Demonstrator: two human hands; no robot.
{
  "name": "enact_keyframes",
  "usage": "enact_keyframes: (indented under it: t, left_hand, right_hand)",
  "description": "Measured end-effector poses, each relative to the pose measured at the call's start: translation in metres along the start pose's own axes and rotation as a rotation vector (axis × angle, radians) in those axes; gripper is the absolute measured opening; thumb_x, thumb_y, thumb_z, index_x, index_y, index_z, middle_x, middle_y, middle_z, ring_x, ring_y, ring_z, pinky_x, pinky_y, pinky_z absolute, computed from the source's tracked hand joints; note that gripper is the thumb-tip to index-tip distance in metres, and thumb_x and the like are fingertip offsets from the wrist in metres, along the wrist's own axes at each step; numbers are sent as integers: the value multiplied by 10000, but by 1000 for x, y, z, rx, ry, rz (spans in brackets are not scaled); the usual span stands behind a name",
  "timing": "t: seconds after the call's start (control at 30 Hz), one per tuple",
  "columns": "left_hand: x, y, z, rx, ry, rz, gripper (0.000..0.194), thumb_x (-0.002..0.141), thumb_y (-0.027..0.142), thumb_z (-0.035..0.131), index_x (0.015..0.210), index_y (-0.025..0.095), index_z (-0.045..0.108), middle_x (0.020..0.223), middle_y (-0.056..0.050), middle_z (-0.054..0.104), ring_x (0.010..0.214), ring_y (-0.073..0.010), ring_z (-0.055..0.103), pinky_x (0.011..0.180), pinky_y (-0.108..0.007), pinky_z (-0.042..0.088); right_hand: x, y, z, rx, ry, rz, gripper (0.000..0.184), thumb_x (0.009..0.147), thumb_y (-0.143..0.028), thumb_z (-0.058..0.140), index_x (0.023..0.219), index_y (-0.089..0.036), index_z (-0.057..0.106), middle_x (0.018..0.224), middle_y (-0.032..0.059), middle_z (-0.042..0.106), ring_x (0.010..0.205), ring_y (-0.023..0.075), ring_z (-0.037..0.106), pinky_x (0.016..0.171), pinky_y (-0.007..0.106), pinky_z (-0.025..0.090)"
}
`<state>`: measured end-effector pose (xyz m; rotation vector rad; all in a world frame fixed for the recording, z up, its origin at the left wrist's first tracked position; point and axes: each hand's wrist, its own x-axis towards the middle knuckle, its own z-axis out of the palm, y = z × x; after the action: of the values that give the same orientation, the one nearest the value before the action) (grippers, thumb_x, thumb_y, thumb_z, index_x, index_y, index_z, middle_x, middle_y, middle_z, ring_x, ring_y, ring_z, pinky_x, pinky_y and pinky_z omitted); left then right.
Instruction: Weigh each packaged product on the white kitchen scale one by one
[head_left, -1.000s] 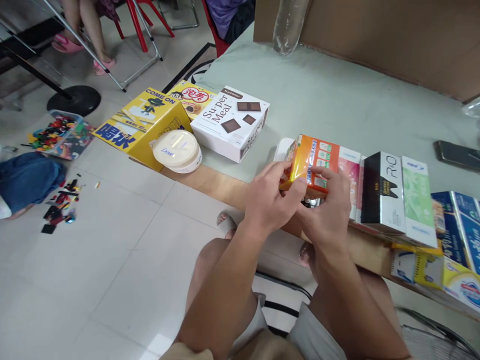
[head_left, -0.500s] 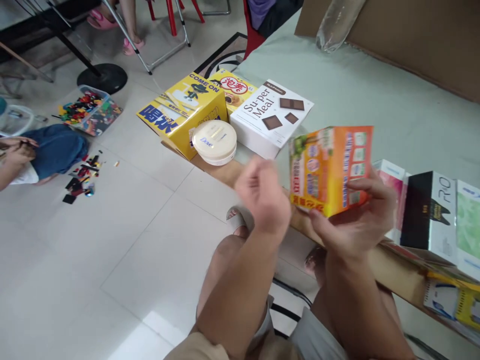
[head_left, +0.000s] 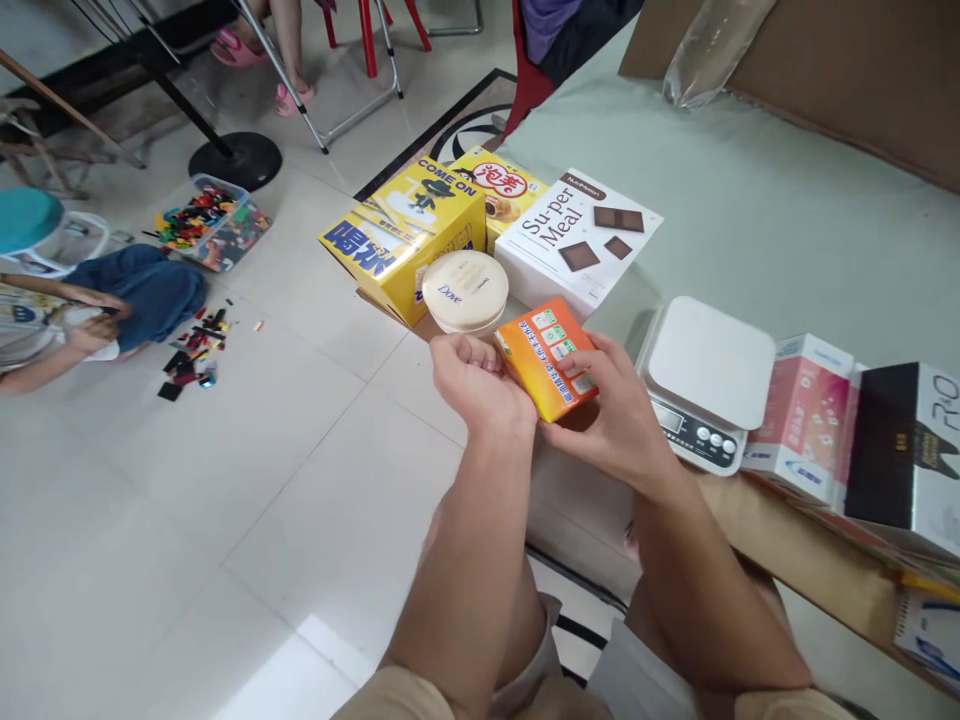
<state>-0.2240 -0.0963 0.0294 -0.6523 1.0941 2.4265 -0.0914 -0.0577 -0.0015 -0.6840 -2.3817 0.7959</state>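
Note:
My right hand (head_left: 619,415) grips a small orange and yellow box (head_left: 544,375) by its right end, with fingers on top and thumb along the near edge. The box is tilted, with printed text and small white-green panels facing up. My left hand (head_left: 480,385) is turned palm up with its fingers curled, right against the left side of the box. Whether anything lies inside those fingers is hidden. Just beyond is a round cream-coloured Dove tub (head_left: 465,290). To the right of my right hand sits a white kitchen scale (head_left: 709,350) with nothing on its plate.
On the pale green table (head_left: 720,200) stand a yellow carton (head_left: 405,230), a second yellow box (head_left: 502,185) and a white Su-per Meal box (head_left: 581,240). A pink-white box (head_left: 802,420) and a black-white box (head_left: 892,450) stand right. Another person (head_left: 97,310) sits on the floor near toy bricks (head_left: 195,345).
The orange box has moved left and down, tipping flatter, and my left hand now meets its side. The kitchen scale has come into sight. The whole view has shifted slightly.

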Motion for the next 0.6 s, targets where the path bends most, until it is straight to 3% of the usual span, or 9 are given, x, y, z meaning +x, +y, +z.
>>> enact_keyframes:
  t: [0.1, 0.2, 0.3, 0.43, 0.5, 0.6]
  left_hand:
    - [2, 1, 2, -39, 7, -34, 388, 769, 195, 488, 697, 218, 108, 558, 83, 132, 443, -68, 183, 464, -233, 234]
    - [4, 3, 3, -71, 23, -70, 358, 768, 173, 463, 683, 219, 118, 545, 88, 137, 424, -61, 178, 461, -237, 209]
    - [5, 4, 3, -95, 19, -68, 341, 755, 143, 440, 670, 215, 117, 544, 86, 127, 419, -60, 165, 459, -243, 183]
    - [6, 3, -1, -73, -10, -56, 343, 743, 137, 437, 650, 217, 116, 553, 84, 118, 428, -60, 153, 455, -241, 175]
    - [5, 4, -4, -39, -42, -1, 337, 723, 145, 447, 631, 219, 131, 554, 84, 116, 434, -63, 146, 452, -241, 175]
    - [-3, 7, -4, -4, -127, 223, 352, 679, 190, 503, 586, 219, 164, 543, 85, 123, 450, -65, 142, 445, -242, 166]
  right_hand:
    - [-6, -7, -1, -61, -27, 123, 486, 757, -359, 744, 1212, -276, 596, 1456, 153, 428, 1480, 373, 439, 1145, 579, 468]
    - [-16, -15, 0, -179, 64, 246, 551, 763, -375, 741, 1281, -264, 589, 1446, 163, 370, 1440, 390, 428, 1136, 607, 470]
    - [-19, -17, 3, -204, 159, 301, 553, 777, -323, 691, 1309, -230, 572, 1305, 157, 457, 1284, 343, 524, 1046, 558, 545]
    - [-15, -12, 9, -79, 158, 256, 427, 852, -265, 605, 1277, -229, 570, 1119, 104, 596, 1066, 267, 629, 921, 468, 603]
    - [-13, -10, 11, -47, 166, 244, 403, 871, -265, 605, 1271, -228, 570, 1102, 98, 630, 1046, 262, 646, 898, 456, 609]
    - [-15, -11, 2, -26, 129, 248, 407, 894, -258, 595, 1298, -235, 552, 1089, 84, 672, 1011, 251, 680, 864, 440, 609]
